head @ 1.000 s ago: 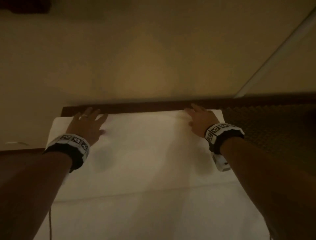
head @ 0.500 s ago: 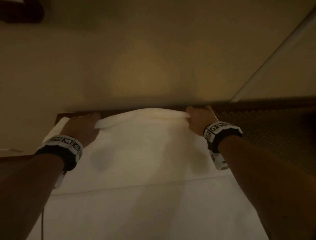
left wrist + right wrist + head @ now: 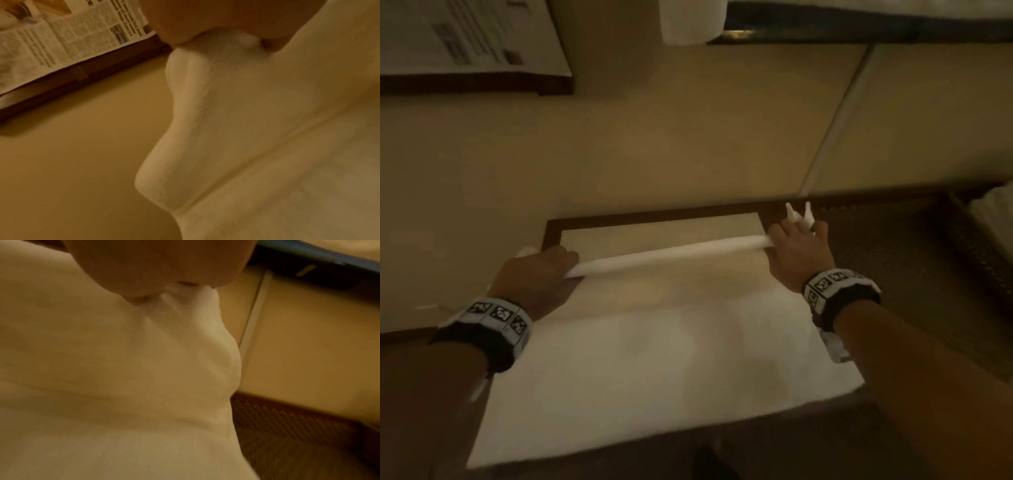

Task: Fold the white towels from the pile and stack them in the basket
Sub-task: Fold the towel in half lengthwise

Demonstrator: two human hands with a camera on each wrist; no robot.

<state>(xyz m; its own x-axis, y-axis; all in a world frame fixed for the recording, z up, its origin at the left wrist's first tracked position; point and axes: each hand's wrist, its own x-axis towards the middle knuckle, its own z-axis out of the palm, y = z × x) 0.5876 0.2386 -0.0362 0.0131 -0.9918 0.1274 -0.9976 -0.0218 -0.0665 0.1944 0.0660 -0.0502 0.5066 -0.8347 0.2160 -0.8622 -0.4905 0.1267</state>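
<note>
A white towel (image 3: 654, 370) lies spread on a dark wooden table (image 3: 654, 215). Its far edge (image 3: 671, 255) is lifted off the table and stretched tight between both hands. My left hand (image 3: 541, 274) grips the far left corner, and the left wrist view shows the towel (image 3: 236, 129) hanging from the curled fingers (image 3: 179, 29). My right hand (image 3: 798, 246) pinches the far right corner, whose tips stick up past the knuckles. In the right wrist view the towel (image 3: 144, 378) bunches under the fingers (image 3: 144, 280). The near part rests flat on the table.
A wicker basket (image 3: 914, 260) sits right of the towel, with white folded cloth (image 3: 993, 212) at its far right. A beige wall (image 3: 654, 137) rises behind the table. A shelf lined with newspaper (image 3: 465, 37) hangs at upper left.
Both hands went from lying flat on the towel's far edge to gripping its corners. They have lifted the edge and drawn it back toward me, and it is pulled taut.
</note>
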